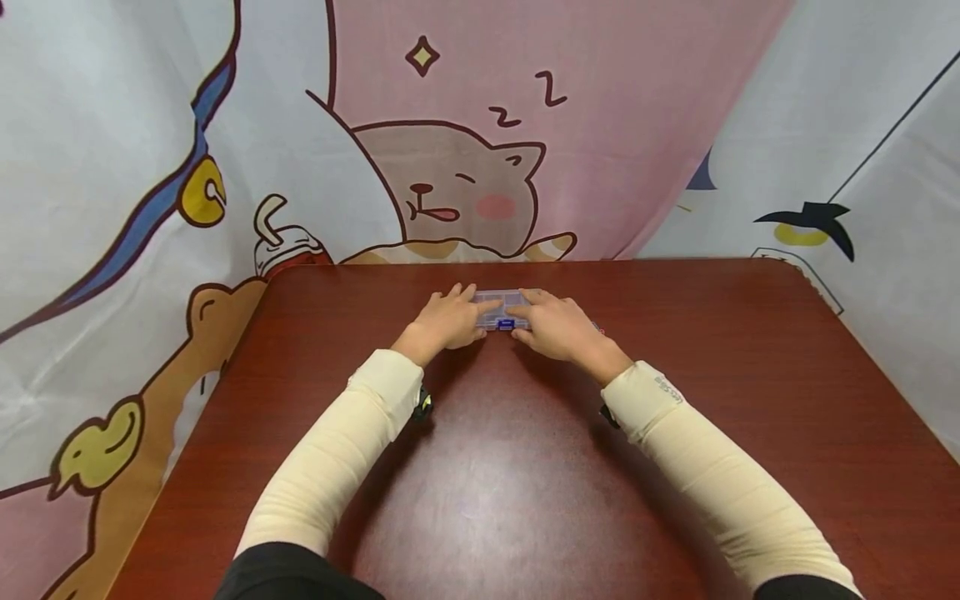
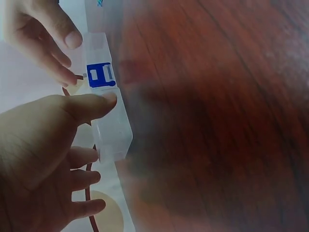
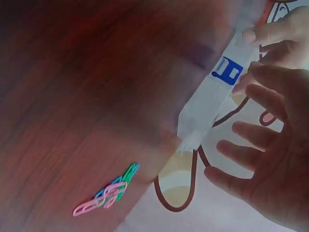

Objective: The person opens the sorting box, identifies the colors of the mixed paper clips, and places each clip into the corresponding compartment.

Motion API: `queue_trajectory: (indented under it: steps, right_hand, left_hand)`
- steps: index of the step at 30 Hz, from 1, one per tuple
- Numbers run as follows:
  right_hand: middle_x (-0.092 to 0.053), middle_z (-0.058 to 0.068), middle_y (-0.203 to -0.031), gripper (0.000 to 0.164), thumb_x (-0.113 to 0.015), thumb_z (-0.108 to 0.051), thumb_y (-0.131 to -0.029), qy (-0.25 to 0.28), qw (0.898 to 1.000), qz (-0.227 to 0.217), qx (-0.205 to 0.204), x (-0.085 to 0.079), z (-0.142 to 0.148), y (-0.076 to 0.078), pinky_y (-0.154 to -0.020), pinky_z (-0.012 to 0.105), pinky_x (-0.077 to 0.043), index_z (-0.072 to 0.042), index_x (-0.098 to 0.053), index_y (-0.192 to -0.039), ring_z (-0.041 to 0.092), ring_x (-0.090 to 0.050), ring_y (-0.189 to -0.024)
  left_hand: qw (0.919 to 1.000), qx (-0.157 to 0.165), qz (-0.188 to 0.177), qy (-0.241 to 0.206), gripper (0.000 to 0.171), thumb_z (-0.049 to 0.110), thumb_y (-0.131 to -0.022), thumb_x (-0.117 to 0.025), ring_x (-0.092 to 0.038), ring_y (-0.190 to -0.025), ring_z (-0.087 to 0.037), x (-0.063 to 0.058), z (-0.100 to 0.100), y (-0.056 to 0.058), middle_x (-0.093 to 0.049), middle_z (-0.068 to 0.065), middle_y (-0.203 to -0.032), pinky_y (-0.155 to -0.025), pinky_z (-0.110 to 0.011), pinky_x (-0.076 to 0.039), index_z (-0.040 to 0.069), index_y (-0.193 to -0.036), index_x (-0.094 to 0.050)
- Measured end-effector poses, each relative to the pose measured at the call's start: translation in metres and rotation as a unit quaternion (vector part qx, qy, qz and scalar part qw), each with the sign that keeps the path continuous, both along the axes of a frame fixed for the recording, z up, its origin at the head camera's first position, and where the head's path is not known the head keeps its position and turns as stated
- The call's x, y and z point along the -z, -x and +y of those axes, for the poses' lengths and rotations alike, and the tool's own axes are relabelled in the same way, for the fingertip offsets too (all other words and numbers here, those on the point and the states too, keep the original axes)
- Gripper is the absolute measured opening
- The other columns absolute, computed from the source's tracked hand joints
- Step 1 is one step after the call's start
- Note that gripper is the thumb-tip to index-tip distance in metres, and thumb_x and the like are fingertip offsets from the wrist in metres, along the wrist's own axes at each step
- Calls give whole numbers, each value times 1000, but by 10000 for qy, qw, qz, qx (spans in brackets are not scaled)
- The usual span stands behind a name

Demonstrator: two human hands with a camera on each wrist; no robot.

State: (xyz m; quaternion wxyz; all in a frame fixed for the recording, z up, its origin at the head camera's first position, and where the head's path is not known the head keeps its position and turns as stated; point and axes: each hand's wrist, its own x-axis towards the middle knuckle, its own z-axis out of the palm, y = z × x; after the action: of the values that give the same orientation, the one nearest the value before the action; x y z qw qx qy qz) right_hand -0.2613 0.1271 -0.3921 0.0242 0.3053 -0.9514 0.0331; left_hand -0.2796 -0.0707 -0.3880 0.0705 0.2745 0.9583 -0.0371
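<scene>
A clear plastic box [image 1: 491, 296] with a blue clasp [image 1: 506, 324] lies flat near the table's far edge, its lid down. My left hand [image 1: 450, 319] is at the box's left end. Its thumb [image 2: 104, 104] touches the front wall beside the clasp, and its other fingers reach out fairly straight over the top. My right hand [image 1: 558, 325] is at the right end, fingers spread and extended over the lid. In the right wrist view its thumb is close to the clasp; whether it touches cannot be told.
Pink, green and blue paper clips [image 3: 108, 193] lie in a small pile on the table to the right of the box, mostly hidden by the right hand in the head view. The reddish-brown table [image 1: 495, 467] ends at a printed cloth [image 1: 637, 100] behind the box.
</scene>
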Motion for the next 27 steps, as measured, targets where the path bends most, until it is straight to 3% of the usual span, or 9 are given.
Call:
queue_trajectory:
  steps: [9, 21, 24, 27]
  right_hand:
    - [-49, 19, -127, 34, -60, -24, -88, 384, 9982, -449, 40, 2, -7, 7, -80, 52, -43, -18, -60, -122, 35, -51, -108]
    - [-62, 8, -105, 22, -58, -14, -88, 639, 9933, -926, 277, -2, -10, 9, -78, 43, -45, -8, -64, -108, 25, -58, -93]
    - [-64, 7, -97, 17, -58, -10, -85, 584, 9952, -649, 440, 1, -14, 9, -72, 43, -47, -7, -66, -100, 25, -60, -87]
    - [-64, 7, -83, 9, -59, -9, -81, 459, 9971, 7, 614, 8, -19, 9, -62, 45, -48, -6, -65, -87, 26, -61, -75]
  left_hand:
    - [9994, 74, 290, -181, 49, 31, -89, -57, -45, -115, -32, 4, 0, 6, -42, -15, -134, -84, -51, -39, 37, -135, -42]
    - [9985, 100, 467, -257, 50, 32, -87, -61, -56, -97, -29, 5, 1, 6, -52, -14, -123, -75, -45, -46, 36, -133, -45]
    - [9978, 142, 597, -238, 49, 32, -86, -62, -58, -93, -29, 6, 1, 6, -55, -13, -118, -72, -44, -47, 37, -132, -47]
    - [9972, 165, 700, -221, 49, 33, -85, -62, -59, -90, -28, 8, 2, 7, -57, -12, -112, -69, -42, -47, 37, -131, -48]
